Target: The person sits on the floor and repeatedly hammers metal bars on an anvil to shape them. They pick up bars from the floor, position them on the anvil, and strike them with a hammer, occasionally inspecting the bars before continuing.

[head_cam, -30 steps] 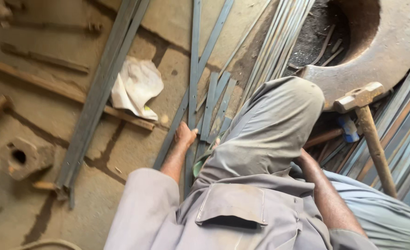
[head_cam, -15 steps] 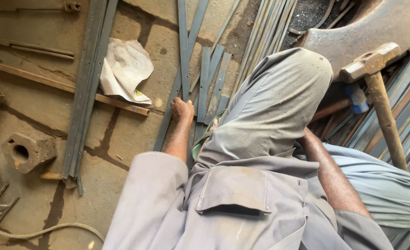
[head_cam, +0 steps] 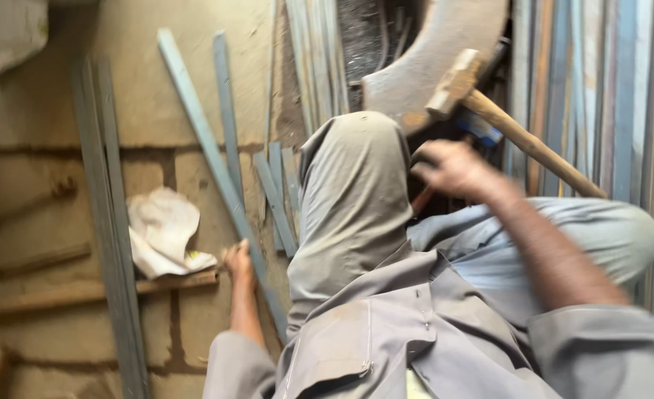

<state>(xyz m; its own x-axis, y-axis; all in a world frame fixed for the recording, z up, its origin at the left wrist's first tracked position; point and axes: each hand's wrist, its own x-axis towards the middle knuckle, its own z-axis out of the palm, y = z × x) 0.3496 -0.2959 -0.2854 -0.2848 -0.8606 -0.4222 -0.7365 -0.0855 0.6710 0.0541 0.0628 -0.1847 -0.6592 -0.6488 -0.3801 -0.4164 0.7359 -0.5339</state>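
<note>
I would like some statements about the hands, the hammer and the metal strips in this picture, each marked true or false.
1. The left hand rests on a long grey metal strip lying on the floor. True.
2. The right hand grips the hammer by its head. False: the hammer leans apart from that hand, its wooden handle passing behind it.
3. A crumpled white cloth lies left of the left hand. True.
4. The cloth is draped over the person's knee. False: it lies on the floor, partly on a wooden batten.
5. Many metal strips are stacked at the right edge. True.
</note>
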